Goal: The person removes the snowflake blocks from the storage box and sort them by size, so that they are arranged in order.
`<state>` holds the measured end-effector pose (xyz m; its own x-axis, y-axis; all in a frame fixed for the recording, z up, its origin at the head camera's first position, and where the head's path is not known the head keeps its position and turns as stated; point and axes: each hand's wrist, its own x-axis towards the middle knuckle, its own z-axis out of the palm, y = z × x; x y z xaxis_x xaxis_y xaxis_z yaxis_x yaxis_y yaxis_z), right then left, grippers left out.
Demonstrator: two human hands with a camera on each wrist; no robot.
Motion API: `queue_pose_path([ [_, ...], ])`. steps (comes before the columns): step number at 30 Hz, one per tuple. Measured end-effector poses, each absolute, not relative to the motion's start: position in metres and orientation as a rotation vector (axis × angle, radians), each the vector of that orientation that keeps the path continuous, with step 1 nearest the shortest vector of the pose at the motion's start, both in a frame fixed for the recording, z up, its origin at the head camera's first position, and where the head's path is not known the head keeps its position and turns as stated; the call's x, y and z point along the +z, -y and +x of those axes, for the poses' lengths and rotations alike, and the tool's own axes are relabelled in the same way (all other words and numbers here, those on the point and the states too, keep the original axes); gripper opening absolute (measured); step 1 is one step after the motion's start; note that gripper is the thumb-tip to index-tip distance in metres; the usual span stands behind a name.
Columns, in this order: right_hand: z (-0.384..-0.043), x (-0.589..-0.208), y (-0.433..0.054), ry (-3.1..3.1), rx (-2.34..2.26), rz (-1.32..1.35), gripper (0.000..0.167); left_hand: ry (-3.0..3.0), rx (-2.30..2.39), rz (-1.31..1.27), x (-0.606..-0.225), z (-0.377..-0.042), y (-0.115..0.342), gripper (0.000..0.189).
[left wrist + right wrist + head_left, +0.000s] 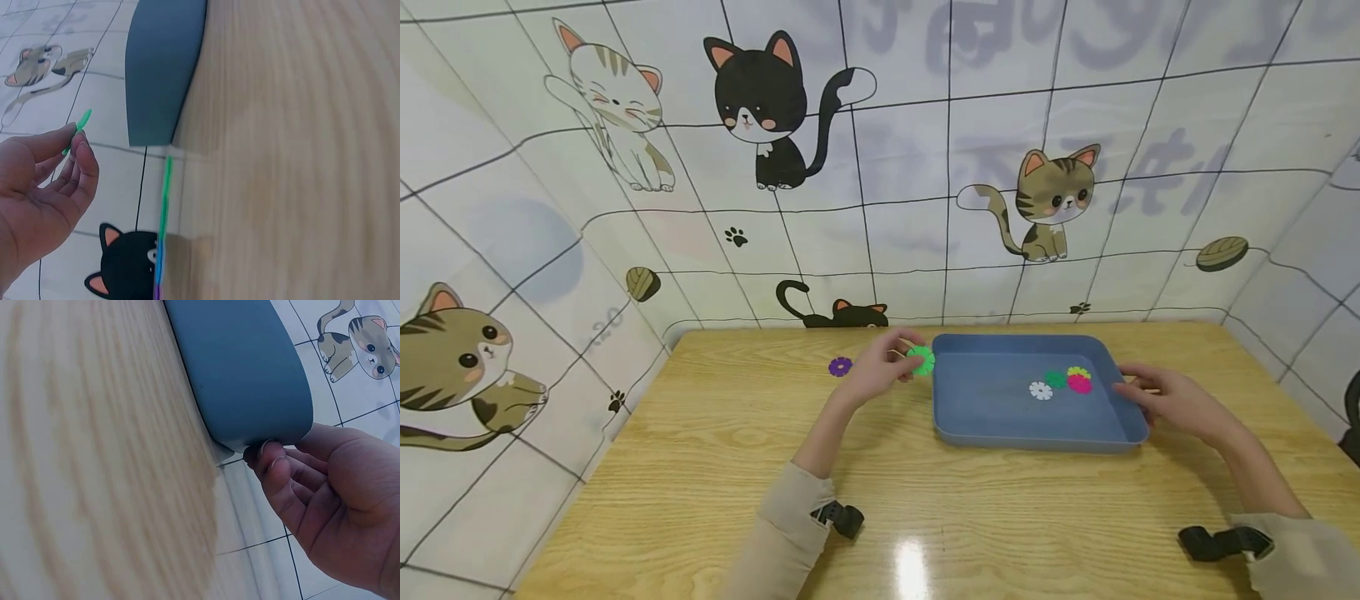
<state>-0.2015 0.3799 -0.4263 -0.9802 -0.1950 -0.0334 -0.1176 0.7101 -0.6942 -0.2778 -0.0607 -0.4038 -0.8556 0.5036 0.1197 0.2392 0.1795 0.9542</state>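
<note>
My left hand (pixel 880 367) pinches a bright green snowflake disc (pixel 922 360) between thumb and fingers, just beside the left wall of the blue tray (pixel 1015 440). In the left wrist view the held disc (pixel 85 119) appears nearly edge-on, above the table. A purple snowflake disc (pixel 840 367) lies left of the hand. Green (pixel 165 187) and blue (pixel 160 256) edges show low at the table surface; the left hand hides these in the head view. My right hand (pixel 1180 404) holds the tray's right end, fingertips against its outer wall (pixel 250 381).
Inside the tray, towards its right, lie a white disc (pixel 1041 391), a dark green disc (pixel 1056 380), a pink disc (pixel 1080 383) and a yellow disc (pixel 1078 372) partly under the pink one. The wooden table (pixel 880 500) meets a cat-patterned wall covering (pixel 910 250) behind.
</note>
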Motion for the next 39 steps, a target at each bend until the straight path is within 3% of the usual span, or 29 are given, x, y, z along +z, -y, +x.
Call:
queue_pose_path([
  [24, -0.199, -0.427, -0.381, -2.802, -1.145, -0.261, 0.057, -2.485, 1.771, 0.208, -0.423, -0.298, 0.179, 0.029],
  [39, -0.2, -0.424, -0.381, -2.817, -1.123, -0.274, 0.057, -2.691, 1.521, -0.029, -0.429, -0.31, 0.194, 0.025],
])
